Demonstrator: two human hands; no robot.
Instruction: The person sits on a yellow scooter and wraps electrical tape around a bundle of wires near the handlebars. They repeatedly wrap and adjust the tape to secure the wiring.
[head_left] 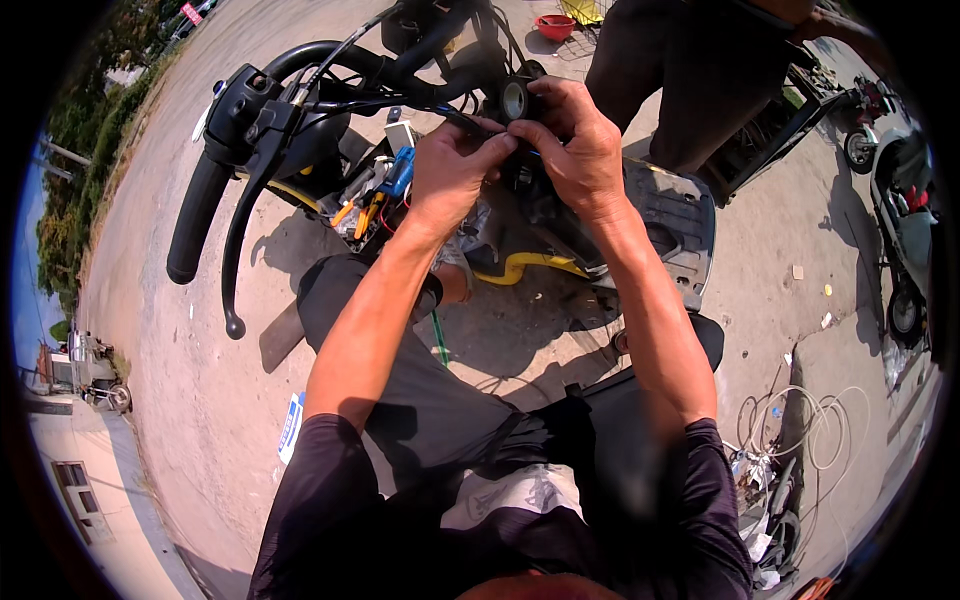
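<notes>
Matt black rubber grip (pixel 195 225) on the handlebar, beside a smooth black metal brake lever (pixel 240 240). Glossy black plastic switch housing (pixel 245 105). Thin black rubber-coated cables (pixel 400 95), slightly shiny. Blue plastic connector (pixel 398 172) among orange and red plastic-sheathed wires (pixel 365 212). Small round black part (pixel 515 100), plastic by the look of it, pinched between left hand (pixel 450 175) and right hand (pixel 570 150). Grey plastic footboard (pixel 675 225), ribbed and dusty, with a glossy yellow trim (pixel 525 265). Rough, pale concrete ground (pixel 200 400). Dark matt cloth sleeves (pixel 315 480). White plastic-coated wire coils (pixel 815 430).
</notes>
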